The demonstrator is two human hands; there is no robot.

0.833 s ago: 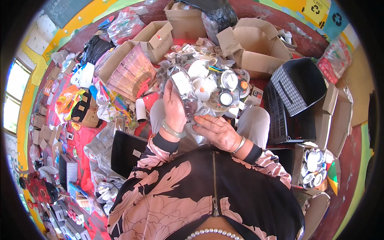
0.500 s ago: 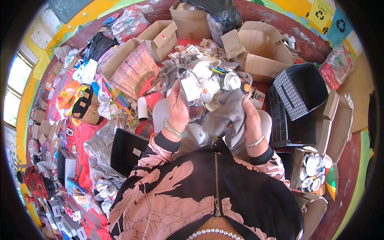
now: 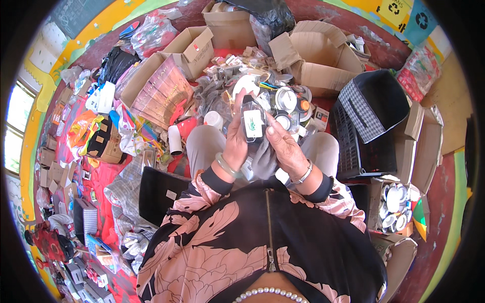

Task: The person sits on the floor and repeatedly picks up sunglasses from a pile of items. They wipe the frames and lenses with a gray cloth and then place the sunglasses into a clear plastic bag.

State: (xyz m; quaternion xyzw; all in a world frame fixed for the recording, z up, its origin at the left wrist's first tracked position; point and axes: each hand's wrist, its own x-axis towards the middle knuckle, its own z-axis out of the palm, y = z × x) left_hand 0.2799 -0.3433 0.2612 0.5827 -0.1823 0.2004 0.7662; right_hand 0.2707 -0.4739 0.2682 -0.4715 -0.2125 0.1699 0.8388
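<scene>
Between my hands, over my lap, is a clear, dark-looking container (image 3: pixel 249 107) with a white tag (image 3: pixel 254 124) facing up. My left hand (image 3: pixel 236 144) is closed round its left side. From the right, my right hand (image 3: pixel 288 151) has its thumb at the container's edge and holds a grey cloth (image 3: pixel 264 160), which hangs below the container; some of its fingers are hidden. Just beyond my hands lies a heap of grey plastic pieces, with round white lids (image 3: pixel 286 100) and a white tub (image 3: pixel 213 119).
Cardboard boxes (image 3: pixel 323 76) stand behind the heap. To the right are a black crate (image 3: pixel 356 151), a checked black fabric bin (image 3: pixel 366 108) and a box of white lids (image 3: pixel 394 204). At left lie a black bin (image 3: pixel 159 194) and a grey checked cloth (image 3: pixel 124 187).
My hands have come together. My right hand has moved left, bringing the grey cloth against the container. The container has dropped slightly and come nearer to me.
</scene>
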